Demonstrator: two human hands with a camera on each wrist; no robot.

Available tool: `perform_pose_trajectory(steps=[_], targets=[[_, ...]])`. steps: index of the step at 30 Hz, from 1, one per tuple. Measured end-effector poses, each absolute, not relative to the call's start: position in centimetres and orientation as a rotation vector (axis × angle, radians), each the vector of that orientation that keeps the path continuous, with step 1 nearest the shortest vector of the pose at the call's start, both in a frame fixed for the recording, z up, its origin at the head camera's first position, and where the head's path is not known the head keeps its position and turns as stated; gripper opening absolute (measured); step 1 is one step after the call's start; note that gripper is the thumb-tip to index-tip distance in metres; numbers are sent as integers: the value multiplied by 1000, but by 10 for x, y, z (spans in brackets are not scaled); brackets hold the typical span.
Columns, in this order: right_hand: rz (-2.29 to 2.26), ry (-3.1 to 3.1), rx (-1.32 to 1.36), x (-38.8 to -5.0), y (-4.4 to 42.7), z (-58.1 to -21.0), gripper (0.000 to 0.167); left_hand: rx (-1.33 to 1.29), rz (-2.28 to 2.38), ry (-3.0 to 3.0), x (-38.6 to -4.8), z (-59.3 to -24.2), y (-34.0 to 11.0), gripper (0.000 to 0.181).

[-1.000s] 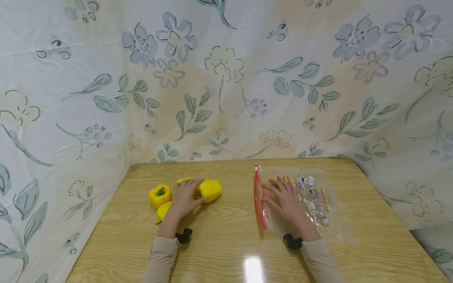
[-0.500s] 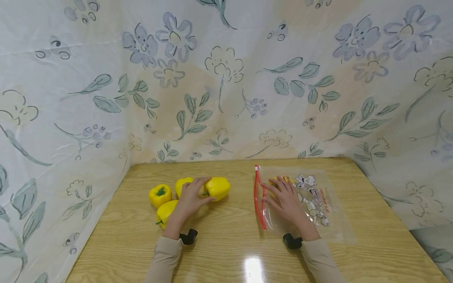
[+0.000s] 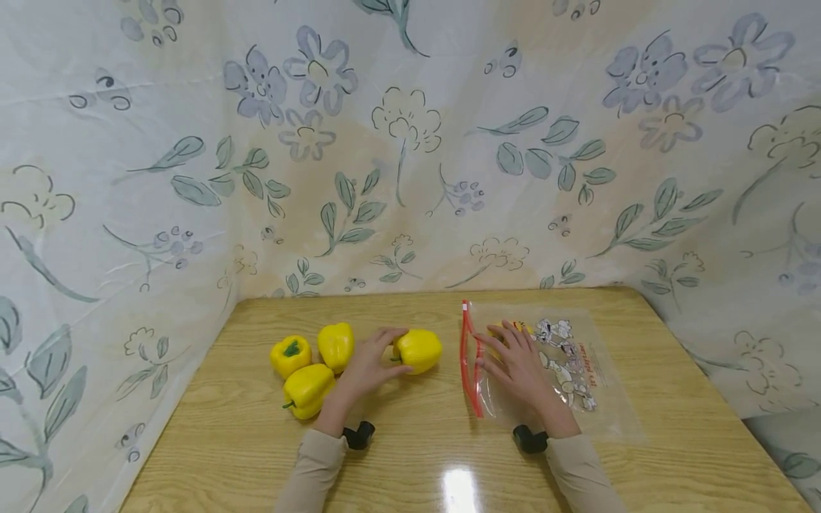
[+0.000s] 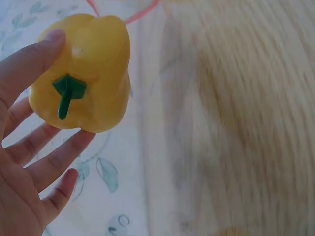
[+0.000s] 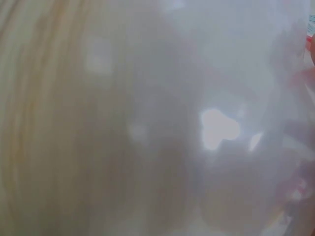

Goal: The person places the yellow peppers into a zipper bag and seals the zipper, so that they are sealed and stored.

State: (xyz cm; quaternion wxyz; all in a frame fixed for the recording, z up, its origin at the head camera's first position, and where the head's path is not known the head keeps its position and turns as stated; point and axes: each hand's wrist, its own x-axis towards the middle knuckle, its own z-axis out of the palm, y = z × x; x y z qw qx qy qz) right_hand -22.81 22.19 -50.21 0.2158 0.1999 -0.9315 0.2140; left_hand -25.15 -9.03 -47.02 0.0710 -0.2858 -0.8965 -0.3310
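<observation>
My left hand holds a yellow bell pepper between thumb and fingers, left of the bag's mouth. In the left wrist view, the thumb lies on that pepper beside its green stem, with fingers beneath. My right hand grips the upper edge of a clear zip bag by its red zipper, and the mouth gapes there. Something yellow shows at the bag, mostly hidden by the right fingers. In the right wrist view, blurred clear plastic fills most of the picture, with fingers at the right edge.
Three more yellow bell peppers stand grouped on the left of the wooden table: an upright one, one lying in front and one behind. Floral cloth hangs along the back and sides.
The left hand has moved right with its pepper, away from the other three and closer to the bag's mouth. My right hand and the bag have stayed in place.
</observation>
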Motion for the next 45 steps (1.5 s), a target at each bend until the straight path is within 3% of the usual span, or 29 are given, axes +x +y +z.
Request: perform_pose_trajectory(steps=[45], targets=[[610,-2570,578,-228,223,-498,44,-1217,-1336,-2660,-245,-493,-14,64]])
